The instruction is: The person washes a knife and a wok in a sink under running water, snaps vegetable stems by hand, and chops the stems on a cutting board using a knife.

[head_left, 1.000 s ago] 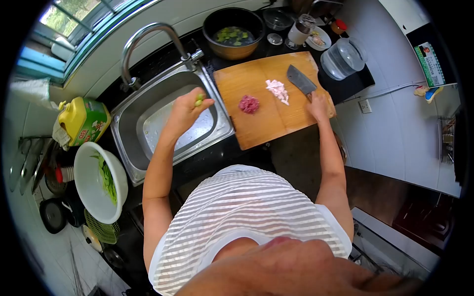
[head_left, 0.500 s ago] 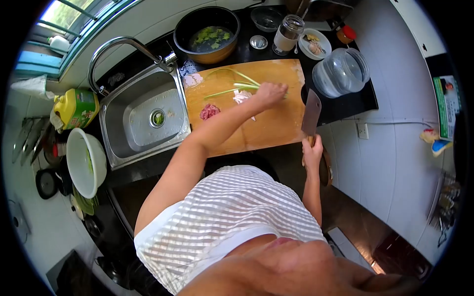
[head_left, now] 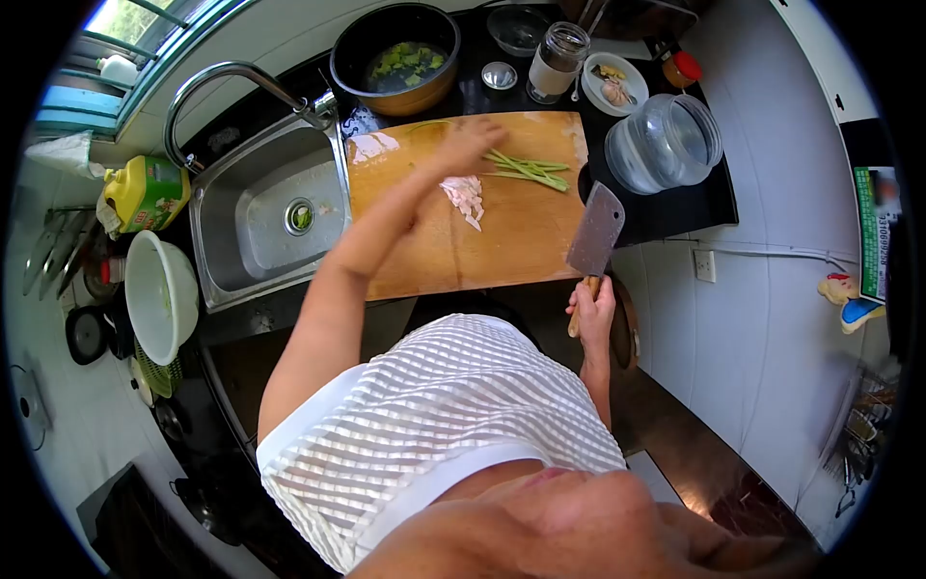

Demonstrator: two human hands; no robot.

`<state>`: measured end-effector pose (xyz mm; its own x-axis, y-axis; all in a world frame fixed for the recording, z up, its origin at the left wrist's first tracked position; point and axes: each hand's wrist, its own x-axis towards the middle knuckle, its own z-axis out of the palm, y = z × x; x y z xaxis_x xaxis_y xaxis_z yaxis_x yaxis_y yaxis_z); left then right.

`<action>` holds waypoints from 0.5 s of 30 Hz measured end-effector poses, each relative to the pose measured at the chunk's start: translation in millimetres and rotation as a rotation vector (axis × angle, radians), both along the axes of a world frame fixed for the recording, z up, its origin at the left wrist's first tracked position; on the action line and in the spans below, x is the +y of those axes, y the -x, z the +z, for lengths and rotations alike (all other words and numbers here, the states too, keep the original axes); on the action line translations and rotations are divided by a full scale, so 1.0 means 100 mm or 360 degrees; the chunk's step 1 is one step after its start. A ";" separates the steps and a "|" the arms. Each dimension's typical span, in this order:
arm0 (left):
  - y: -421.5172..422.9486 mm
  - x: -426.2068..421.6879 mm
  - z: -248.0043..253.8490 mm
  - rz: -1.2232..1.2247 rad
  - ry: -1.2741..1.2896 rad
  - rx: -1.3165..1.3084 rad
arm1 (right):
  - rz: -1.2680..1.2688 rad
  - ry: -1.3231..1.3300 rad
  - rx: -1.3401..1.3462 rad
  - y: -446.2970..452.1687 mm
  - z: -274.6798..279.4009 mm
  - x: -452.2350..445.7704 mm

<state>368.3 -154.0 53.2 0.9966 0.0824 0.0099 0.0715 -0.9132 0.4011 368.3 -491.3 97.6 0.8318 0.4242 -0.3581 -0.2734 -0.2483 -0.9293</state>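
My left hand (head_left: 470,143) is over the far side of the wooden cutting board (head_left: 521,256). Motion blurs its fingers, so their hold is unclear. Close by on its right lie long green stalks (head_left: 531,172), gathered in a loose bundle. Below the hand sits a small pile of pale sliced pieces (head_left: 465,200), perhaps meat. My right hand (head_left: 593,307) grips the wooden handle of a cleaver (head_left: 597,232), its broad blade pointing up beside the board's right edge. The left forearm hides part of the board.
Left of the board is a steel sink (head_left: 265,265) with a faucet (head_left: 246,72). Behind it stand a dark pot (head_left: 391,96) with greens in water, a glass jar (head_left: 558,63) and a white bowl (head_left: 632,104). A large clear jar (head_left: 661,145) stands at the right.
My left hand has moved left, off the stalks, which now lie bundled at the board's right side. The red meat is now hidden by my forearm. The cleaver has shifted slightly left and down.
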 end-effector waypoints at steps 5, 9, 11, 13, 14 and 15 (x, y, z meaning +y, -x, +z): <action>0.39 0.41 0.06 0.0064 -0.0012 0.0273 | 0.0286 0.0122 -0.0054 0.00 0.13 0.36; 0.34 0.32 0.07 0.0012 -0.0014 0.0038 | 0.0473 0.0061 -0.0226 -0.02 0.18 0.82; 0.29 0.34 0.04 -0.0032 -0.0060 -0.0035 | 0.0510 0.0106 -0.0264 -0.06 0.17 0.97; 0.27 0.37 -0.05 -0.0084 -0.0100 0.0001 | 0.0532 0.0179 -0.0372 -0.05 0.09 1.05; 0.27 0.39 -0.09 -0.0090 -0.0092 -0.0002 | 0.0527 0.0188 -0.0373 -0.04 0.07 1.08; 0.29 0.40 -0.09 -0.0074 -0.0093 -0.0022 | 0.0521 0.0226 -0.0371 -0.03 0.05 1.09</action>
